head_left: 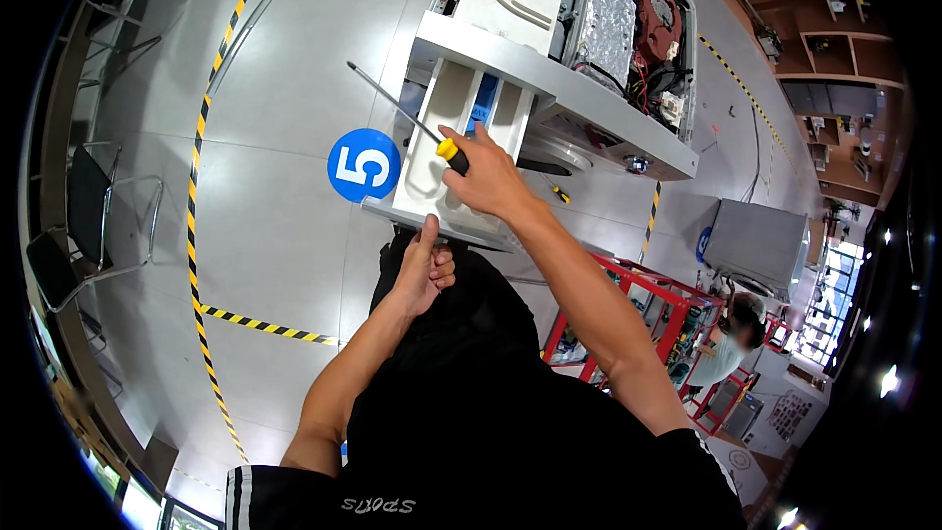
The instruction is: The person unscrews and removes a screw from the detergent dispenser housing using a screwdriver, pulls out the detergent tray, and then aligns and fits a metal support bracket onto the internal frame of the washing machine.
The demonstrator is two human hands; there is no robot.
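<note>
A white pulled-out drawer (425, 177) juts from the silver front panel (589, 108) of an opened appliance with white, foil-covered and red-brown parts inside. My right hand (481, 162) grips a long screwdriver (450, 151) by its yellow and black handle, shaft slanting up-left over the drawer. Its index finger reaches toward a blue insert (483, 98) in the drawer's right part. My left hand (424, 265) is closed on the drawer's front edge from below, thumb upward. A second yellow-handled screwdriver (560, 193) lies on the floor right of the drawer.
A red tool cart (667, 331) stands at lower right. Beside it a person (726, 344) crouches near a grey appliance (754, 240). Chairs (103, 206) line the left, past striped floor tape. A blue floor marker (349, 163) is left of the drawer; wooden shelves (834, 34) rise at far right.
</note>
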